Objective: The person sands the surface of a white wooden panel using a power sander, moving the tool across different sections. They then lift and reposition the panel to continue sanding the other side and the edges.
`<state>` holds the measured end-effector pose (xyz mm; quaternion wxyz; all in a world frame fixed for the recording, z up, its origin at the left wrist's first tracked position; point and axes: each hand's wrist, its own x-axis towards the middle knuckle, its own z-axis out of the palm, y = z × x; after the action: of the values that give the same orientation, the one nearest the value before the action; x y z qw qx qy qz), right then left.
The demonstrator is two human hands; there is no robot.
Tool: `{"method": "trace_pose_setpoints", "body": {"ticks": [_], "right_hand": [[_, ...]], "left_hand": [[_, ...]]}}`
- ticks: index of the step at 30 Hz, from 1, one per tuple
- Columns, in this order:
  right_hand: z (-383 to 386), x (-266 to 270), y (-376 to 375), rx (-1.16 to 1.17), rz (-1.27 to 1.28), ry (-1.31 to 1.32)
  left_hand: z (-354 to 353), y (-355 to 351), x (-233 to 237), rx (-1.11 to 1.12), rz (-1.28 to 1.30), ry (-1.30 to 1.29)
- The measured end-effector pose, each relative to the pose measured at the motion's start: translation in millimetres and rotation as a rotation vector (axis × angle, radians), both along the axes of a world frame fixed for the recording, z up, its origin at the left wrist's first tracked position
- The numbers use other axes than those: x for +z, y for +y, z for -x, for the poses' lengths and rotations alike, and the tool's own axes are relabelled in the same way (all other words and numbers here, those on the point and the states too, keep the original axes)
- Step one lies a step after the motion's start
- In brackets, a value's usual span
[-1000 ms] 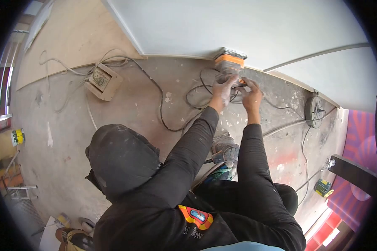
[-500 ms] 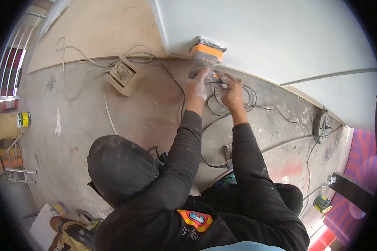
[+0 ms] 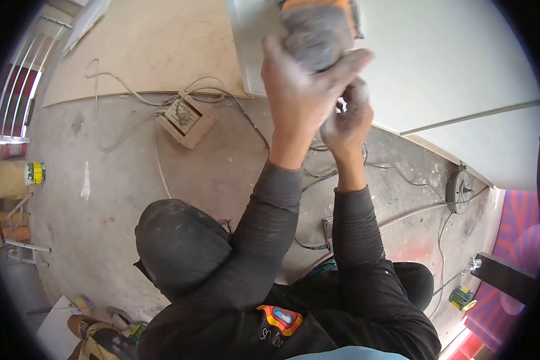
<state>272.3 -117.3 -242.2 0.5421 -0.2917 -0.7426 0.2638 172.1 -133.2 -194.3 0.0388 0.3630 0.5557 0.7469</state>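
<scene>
While hands (image 3: pixel 298 91) hold the power tool (image 3: pixel 319 36), the black top (image 3: pixel 360 318) reads "US"

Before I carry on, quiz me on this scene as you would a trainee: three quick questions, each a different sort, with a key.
1. What is in the left hand?
A) a paint roller
B) a power tool
C) a broom
2. True or false: every cable is off the floor.
3. Fill in the gap: besides its dusty grey body, the tool shows bright ____ at the end by the pale panel.

Key: 1. B; 2. false, cables lie on the floor; 3. orange.
</scene>
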Motion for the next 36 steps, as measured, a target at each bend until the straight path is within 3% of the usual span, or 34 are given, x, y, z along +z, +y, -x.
{"method": "trace_pose_setpoints", "body": {"ticks": [3,5,6,8,10,12,15,17,19,20,22,23,24,25,26,27,29,31,33,34,36], "right_hand": [[6,14,3,-0.011,-0.038,0.092],[8,15,-4,-0.017,0.027,-0.05],[11,5,-2,0.03,-0.089,-0.031],[15,-18,-9,0.111,0.073,-0.076],[10,-55,-8,0.122,0.085,-0.107],[-1,-90,-9,0.075,0.158,-0.307],[-26,-121,-8,0.007,0.185,-0.31],[-42,-128,-2,0.062,0.209,-0.257],[-43,-98,0,0.14,0.308,0.263],[-47,-78,2,0.111,0.179,0.205],[-50,-38,3,0.03,0.269,0.31],[-56,-19,14,-0.14,0.027,0.211],[-62,-1,18,-0.079,-0.003,0.219],[-65,14,22,-0.093,-0.004,0.226],[-68,28,28,-0.248,-0.107,0.179],[-71,38,33,-0.402,-0.211,0.128],[-72,54,39,-0.539,-0.314,0.138],[-80,50,44,-0.693,-0.406,0.147],[-87,15,53,-0.869,-0.242,0.316],[-91,-6,58,-0.994,-0.197,0.324],[-93,-33,54,-0.962,0.235,0.67]], "left_hand": [[-1,-5,36,-0.012,0.076,0.049],[8,-5,16,-0.07,-0.044,-0.055],[13,-9,4,-0.128,-0.07,-0.154],[19,-14,-36,-0.154,-0.08,-0.386],[21,-19,-83,-0.147,0.119,-0.576],[11,-18,-132,-0.176,0.082,-0.647],[-15,-13,-163,-0.26,0.052,-0.73],[-37,-8,-160,-0.333,0.065,-0.738],[-56,0,-133,-0.361,0.093,-0.527],[-68,3,-114,-0.357,0.141,-0.486],[-87,8,-77,-0.396,0.126,-0.327],[-93,11,-63,-0.443,0.083,-0.244],[-93,6,-30,-0.454,0.085,-0.236],[-92,-5,10,-0.558,0.187,-0.234],[-93,-9,31,-0.659,0.289,-0.233],[-96,-4,23,-0.671,0.289,-0.226],[-105,13,-1,-0.803,-0.017,-0.052],[-119,5,1,-0.809,-0.042,-0.126],[-105,-3,5,-0.762,0.001,-0.186],[-95,4,4,-0.554,-0.018,-0.021],[-71,21,19,-0.198,-0.037,0.395]]}}
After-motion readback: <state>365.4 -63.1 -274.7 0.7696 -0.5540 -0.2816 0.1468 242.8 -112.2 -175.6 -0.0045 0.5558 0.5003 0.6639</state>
